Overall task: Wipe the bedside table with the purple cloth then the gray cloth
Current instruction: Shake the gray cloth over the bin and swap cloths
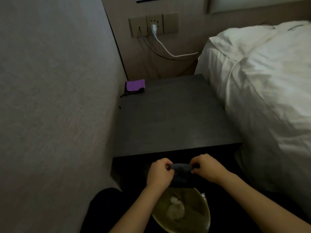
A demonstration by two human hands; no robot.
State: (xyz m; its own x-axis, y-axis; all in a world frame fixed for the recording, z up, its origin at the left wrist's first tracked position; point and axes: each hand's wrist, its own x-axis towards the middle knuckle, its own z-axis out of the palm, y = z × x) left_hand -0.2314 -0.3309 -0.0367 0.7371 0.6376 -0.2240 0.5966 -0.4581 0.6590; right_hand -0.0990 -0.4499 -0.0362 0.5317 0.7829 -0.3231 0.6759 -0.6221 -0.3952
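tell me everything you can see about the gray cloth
The gray cloth is dark, soft fabric, bunched into a twisted roll. The left hand and right hand each grip one end, holding it in the air below the bedside table's front edge, above a greenish basin.

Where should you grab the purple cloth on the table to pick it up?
Grab the purple cloth by its near edge, coming from the front and above. It lies folded flat in the table's far left corner, close against the wall, so the left side is probably blocked. Both hands, left and right, now hold the gray cloth, so one must let go first.
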